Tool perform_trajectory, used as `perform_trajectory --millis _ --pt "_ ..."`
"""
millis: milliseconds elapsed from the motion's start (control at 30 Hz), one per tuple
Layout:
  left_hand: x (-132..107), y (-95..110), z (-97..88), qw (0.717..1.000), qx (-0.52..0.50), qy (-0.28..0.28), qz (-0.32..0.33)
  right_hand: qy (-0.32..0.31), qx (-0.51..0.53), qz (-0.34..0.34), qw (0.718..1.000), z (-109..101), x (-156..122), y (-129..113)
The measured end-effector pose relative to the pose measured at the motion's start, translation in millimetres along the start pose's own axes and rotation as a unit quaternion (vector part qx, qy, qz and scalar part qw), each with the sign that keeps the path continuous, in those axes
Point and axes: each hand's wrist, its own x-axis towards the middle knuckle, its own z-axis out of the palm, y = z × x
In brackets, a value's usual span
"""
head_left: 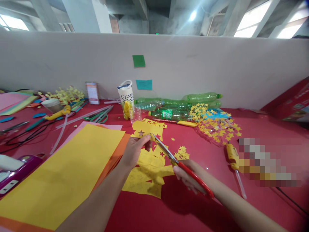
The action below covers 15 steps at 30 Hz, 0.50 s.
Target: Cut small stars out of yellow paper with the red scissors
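My left hand (136, 149) is closed on a strip of yellow paper (146, 128) with star-shaped cutouts. In my right hand (187, 175) are red-handled scissors (193, 175), their blades pointing up and left to the edge of that paper beside my left fingertips. How far apart the blades stand is hard to tell. Under my hands lie yellow paper scraps (145, 184), some with star holes. A small heap of cut yellow stars (182, 152) sits just beyond my right hand, and one loose star (173, 139) lies near the blades.
Large yellow sheets (79, 161) over orange ones cover the left. Green plastic bottles (166, 114) lie along the wall beside a white cup (126, 100). A cluster of stars (214, 124) and a yellow glue gun (233, 156) are right; another glue gun (58, 113) and green-handled scissors (100, 116) are left.
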Motion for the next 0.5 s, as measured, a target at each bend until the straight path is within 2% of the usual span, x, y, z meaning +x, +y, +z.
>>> perform_trajectory --millis 500 --pt "-4.1 -7.4 3.5 1.000 -0.017 -0.005 -0.014 0.009 0.000 -0.020 1.000 5.7 -3.6 -2.0"
